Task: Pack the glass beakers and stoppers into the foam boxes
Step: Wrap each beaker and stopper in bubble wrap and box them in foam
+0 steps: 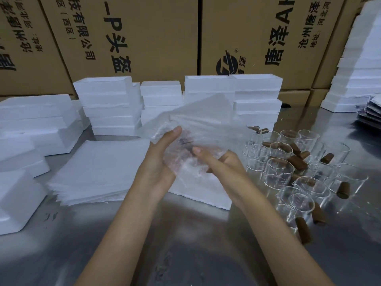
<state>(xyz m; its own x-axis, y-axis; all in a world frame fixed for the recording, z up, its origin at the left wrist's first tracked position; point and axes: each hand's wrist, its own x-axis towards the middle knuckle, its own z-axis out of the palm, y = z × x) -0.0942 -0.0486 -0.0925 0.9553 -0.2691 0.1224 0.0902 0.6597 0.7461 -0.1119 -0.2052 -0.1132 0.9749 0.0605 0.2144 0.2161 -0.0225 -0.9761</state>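
Both hands hold a sheet of clear bubble wrap (198, 124) above a white foam box (204, 193) at the table's middle. My left hand (162, 159) cups the wrap from the left, thumb up. My right hand (220, 159) grips it from the right, fingers curled. Something dark shows blurred through the wrap between the hands; I cannot tell what it is. Several empty glass beakers (278, 172) stand in a cluster to the right. Brown stoppers (296, 162) lie scattered among them and in some beakers.
A flat pile of white foam sheets (99, 170) lies left of the hands. Stacks of foam boxes (111, 106) line the back, left and right edges. Cardboard cartons (144, 38) form a wall behind. Folded bubble wrap sheets (373, 112) sit far right on the steel table (185, 244).
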